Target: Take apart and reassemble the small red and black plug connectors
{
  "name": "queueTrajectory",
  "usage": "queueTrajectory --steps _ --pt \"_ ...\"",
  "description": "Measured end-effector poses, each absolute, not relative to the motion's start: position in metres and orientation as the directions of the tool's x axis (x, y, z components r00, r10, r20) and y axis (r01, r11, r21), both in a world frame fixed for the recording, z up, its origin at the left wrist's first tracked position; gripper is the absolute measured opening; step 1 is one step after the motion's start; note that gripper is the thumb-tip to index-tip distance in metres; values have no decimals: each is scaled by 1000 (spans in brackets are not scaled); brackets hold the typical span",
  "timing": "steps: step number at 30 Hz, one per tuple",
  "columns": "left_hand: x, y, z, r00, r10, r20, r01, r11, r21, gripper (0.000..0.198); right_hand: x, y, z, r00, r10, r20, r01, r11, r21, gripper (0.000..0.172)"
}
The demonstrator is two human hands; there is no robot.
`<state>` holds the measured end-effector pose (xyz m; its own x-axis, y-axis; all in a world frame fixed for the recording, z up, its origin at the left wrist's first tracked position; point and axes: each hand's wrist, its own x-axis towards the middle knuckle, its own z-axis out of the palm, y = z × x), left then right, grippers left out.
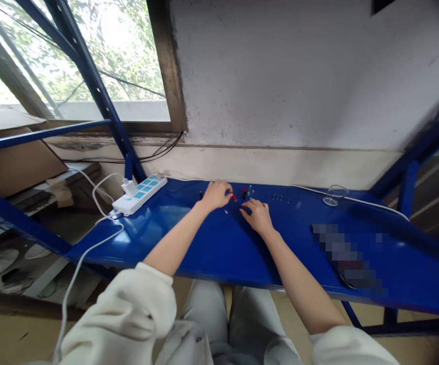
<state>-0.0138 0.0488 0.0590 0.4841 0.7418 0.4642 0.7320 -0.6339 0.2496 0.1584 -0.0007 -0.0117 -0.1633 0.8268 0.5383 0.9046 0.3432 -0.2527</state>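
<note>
Both my hands rest on a blue metal shelf (212, 243) in front of me. My left hand (216, 193) is curled, its fingertips pinching a small red piece (234, 197). My right hand (258, 213) lies palm down just right of it, fingers bent toward the shelf, nothing clearly in them. Several tiny dark and clear parts (248, 191) stand just beyond the fingertips, and a small pale bit (226, 211) lies between my hands.
A white power strip (140, 193) with blue sockets and a white cable lies at the shelf's left. A small clear glass dish (334, 195) sits at the far right, a white wire running past it. A blurred dark object (346, 261) lies on the right. Blue frame bars and a window stand left.
</note>
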Motion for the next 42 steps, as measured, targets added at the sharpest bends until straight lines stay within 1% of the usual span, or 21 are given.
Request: queueTrajectory --steps 3,7,9,11,19,23,31,42 --pt "-31 71 75 510 773 378 791 -594 148 2 159 -1 -12 -165 841 516 892 350 -285 20" --pt "-46 84 80 529 838 135 845 -535 3 7 161 0 -15 -166 848 503 877 360 -319 22" --pt "-49 85 78 519 851 79 855 -517 -46 11 161 1 -15 -168 849 500 871 366 -328 22" --pt "-50 84 75 502 862 69 864 -498 -70 13 161 1 -15 -171 852 495 868 368 -334 22" --pt "-53 88 71 455 886 92 889 -444 -116 16 161 2 -16 -163 856 491 866 362 -344 20" --pt "-57 89 71 441 894 79 894 -430 -130 15 161 2 -17 -165 856 490 864 365 -347 21" --pt "-60 93 69 407 912 52 912 -403 -71 14 162 2 -16 -162 861 483 860 363 -358 22" --pt "-59 91 69 385 923 -4 921 -385 -54 18 162 3 -15 -156 855 495 861 363 -355 19"
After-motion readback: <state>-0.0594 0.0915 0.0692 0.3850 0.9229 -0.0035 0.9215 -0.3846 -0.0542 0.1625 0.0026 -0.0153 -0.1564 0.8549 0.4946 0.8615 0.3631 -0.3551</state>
